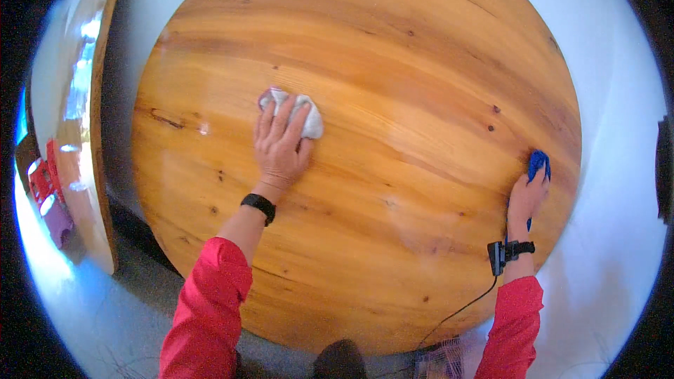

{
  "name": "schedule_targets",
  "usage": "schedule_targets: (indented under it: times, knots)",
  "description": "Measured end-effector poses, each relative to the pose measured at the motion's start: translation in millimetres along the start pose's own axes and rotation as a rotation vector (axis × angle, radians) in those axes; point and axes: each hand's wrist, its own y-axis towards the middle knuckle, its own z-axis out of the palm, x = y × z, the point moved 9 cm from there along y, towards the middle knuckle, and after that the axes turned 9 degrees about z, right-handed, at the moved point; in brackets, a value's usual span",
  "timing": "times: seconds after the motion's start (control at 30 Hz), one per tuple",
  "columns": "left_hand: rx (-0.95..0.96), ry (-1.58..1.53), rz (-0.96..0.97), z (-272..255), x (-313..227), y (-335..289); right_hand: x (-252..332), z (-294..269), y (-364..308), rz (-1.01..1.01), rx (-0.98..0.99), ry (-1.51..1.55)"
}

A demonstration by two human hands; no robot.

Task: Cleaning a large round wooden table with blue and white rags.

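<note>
A round, glossy wooden table with dark knots spreads out in front of me. Left of its middle, my left hand presses a white cloth against the top, fingers laid over it. Part of that cloth is hidden under the palm, and a reddish patch shows at its far left edge. Close to the table's right rim, my right hand is closed round a blue cloth. Bits of the blue cloth stick out beyond the fingers and below the hand.
A second wooden tabletop stands at the left, with a gap between it and the round table. Red and purple objects lie beyond it. A black cable runs from my right wrist device over the table's near edge.
</note>
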Motion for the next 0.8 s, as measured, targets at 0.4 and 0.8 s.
schedule_targets:
  times: [0.4,0.8]
  knots:
    - [0.027,-0.079,-0.063,-11.7,1.7,8.7,224.8,-62.6,-60.0,-0.617,-0.076,0.239]
    - [0.113,-0.144,-0.077,-5.3,6.4,3.0,290.0,-62.7,-189.4,-1.082,0.048,0.382]
